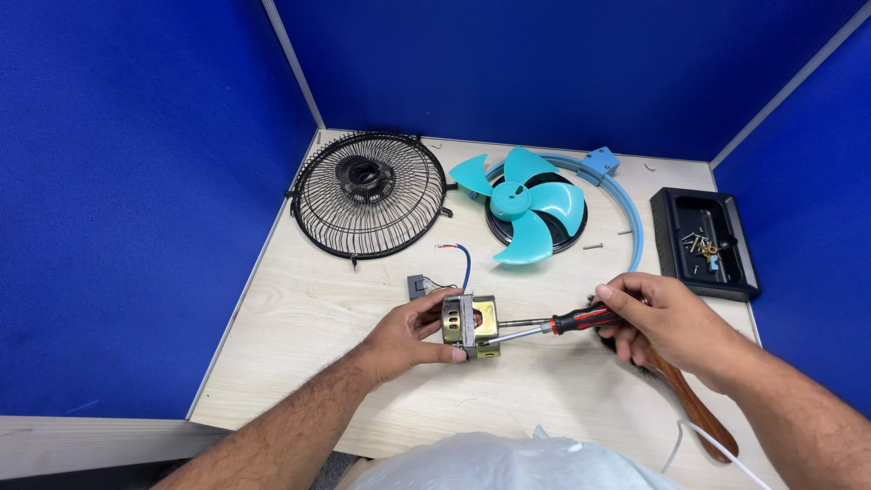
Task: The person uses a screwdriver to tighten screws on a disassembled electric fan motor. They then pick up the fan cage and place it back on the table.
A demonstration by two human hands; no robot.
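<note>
Head-camera view over a pale wooden table [299, 313] walled by blue partitions: toward the far left corner lies a black wire fan guard [367, 193], flat and well apart from the work. Near the front edge, the left hand [406, 338] clamps its fingers around a small fan motor [469, 324], its brass-coloured frame lifted just off the tabletop, with red and blue leads [458, 259] curling up from it toward a little black block [415, 288]. Behind, a teal fan blade [529, 210] rests on a dark round part, ringed by a blue curved band [635, 227]. The right hand [667, 325] is closed on the red-and-black handle of a screwdriver [581, 319], whose tip meets the motor's side.

The danger looks plain enough: held in the air by one hand, the motor could twist under pressure, and the tip might jump from the screw toward the gripping fingers or the thin leads. A freed screw could also roll off, as a loose screw [592, 246] already lies on the wood. A wooden handle [691, 408] lies under the right wrist, and a black tray [706, 243] of small parts sits by the right edge.
</note>
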